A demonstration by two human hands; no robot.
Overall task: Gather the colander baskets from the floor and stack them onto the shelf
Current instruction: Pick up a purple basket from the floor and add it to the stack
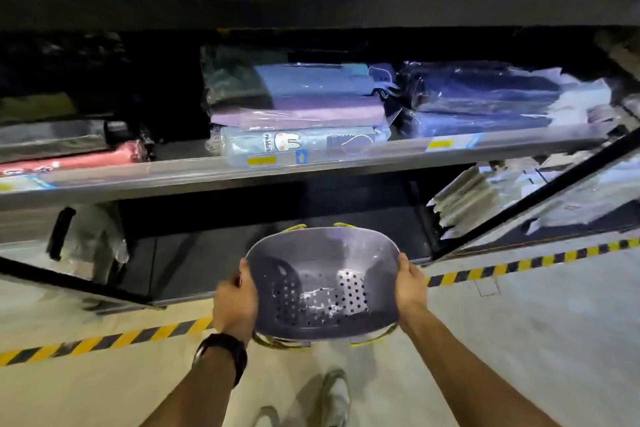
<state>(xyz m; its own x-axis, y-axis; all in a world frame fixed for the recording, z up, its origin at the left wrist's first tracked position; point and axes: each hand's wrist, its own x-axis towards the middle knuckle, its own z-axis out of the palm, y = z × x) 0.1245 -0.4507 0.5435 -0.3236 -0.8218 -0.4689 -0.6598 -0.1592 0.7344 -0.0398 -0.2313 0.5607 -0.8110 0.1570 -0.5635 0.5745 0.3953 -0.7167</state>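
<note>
Because the purple plastic colander basket with holes (pixel 322 282) is wide, the left hand (pixel 235 302) and right hand (pixel 410 286) each grip one side of its rim — two hands, level. It hangs just before the bare dark bottom shelf (pixel 277 246). Yellow rims peek beneath — how many baskets, I cannot tell.

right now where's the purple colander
Low centre of the head view, the purple colander is held between left hand and right hand, before the empty bottom shelf.
</note>
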